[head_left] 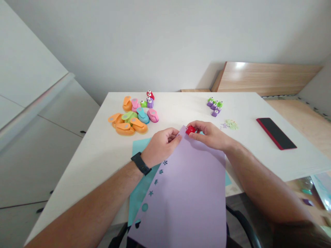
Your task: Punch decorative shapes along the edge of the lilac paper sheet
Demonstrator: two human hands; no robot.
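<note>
A large purple sheet [191,193] tilts toward me off the table, with several punched shapes such as a star and a circle along its left edge. Pinching that sheet near its top left corner is my left hand [165,143], a dark watch on its wrist. My right hand [207,134] has its fingers closed on a small red craft punch [190,130], which sits at the sheet's top edge; whether the paper is inside its slot I cannot tell. Beneath the purple sheet lies a teal sheet [139,193], partly hidden.
Several orange, pink, green and blue lever punches [129,120] stand at the back left, beside small red, green and purple ones. More small punches [215,106] and pale green paper cutouts [231,124] lie right. A black phone-like slab [276,133] rests farther right.
</note>
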